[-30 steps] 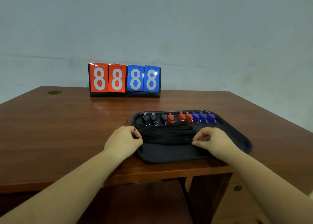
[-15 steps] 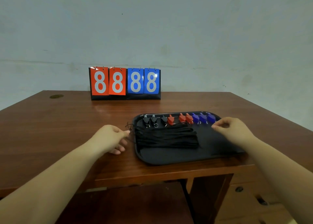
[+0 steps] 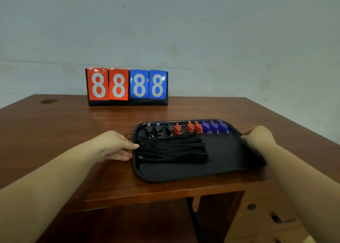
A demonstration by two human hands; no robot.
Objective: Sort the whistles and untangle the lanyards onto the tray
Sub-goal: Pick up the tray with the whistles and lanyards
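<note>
We judge the job nearly done — the whistles (image 3: 185, 128) stand along the far edge of the tray (image 3: 184, 174) grouped black, red, blue, and the lanyards (image 3: 171, 149) lie bundled on it. Our left hand (image 3: 112, 147) touches the tray's left edge with fingers extended; our right hand (image 3: 257, 137) curls on its right rim. A scoreboard (image 3: 127, 86) sits far back on the worktop (image 3: 64, 132) — nothing in the way.

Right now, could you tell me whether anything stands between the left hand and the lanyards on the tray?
Nothing visible does: the left hand sits at the tray's left rim, fingertips right beside the lanyards.
</note>
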